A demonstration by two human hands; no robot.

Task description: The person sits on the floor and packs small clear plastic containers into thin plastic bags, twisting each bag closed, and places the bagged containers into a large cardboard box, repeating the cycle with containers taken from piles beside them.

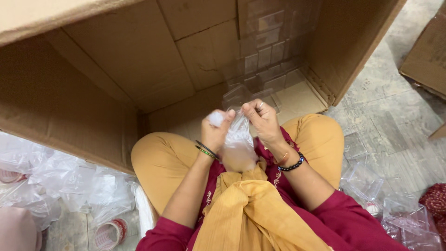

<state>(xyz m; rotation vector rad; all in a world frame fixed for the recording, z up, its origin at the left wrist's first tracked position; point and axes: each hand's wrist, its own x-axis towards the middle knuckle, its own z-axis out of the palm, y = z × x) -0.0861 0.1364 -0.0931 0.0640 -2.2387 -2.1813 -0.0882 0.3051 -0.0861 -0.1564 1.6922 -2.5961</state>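
My left hand (215, 129) and my right hand (263, 120) are raised over my lap, both pinching the top of a small clear plastic bag (238, 143). The bag hangs between them with something pale inside. A small white lump shows at my left fingertips. I sit cross-legged in yellow trousers, facing a large open cardboard box (139, 60). What the bag holds is too blurred to name.
Stacked clear plastic containers (272, 51) stand against the box's back right wall. Crumpled plastic bags (69, 181) and a tape roll (109, 234) lie on the floor at left. Clear plastic boxes (399, 214) lie at right. Another cardboard box (427, 51) sits at upper right.
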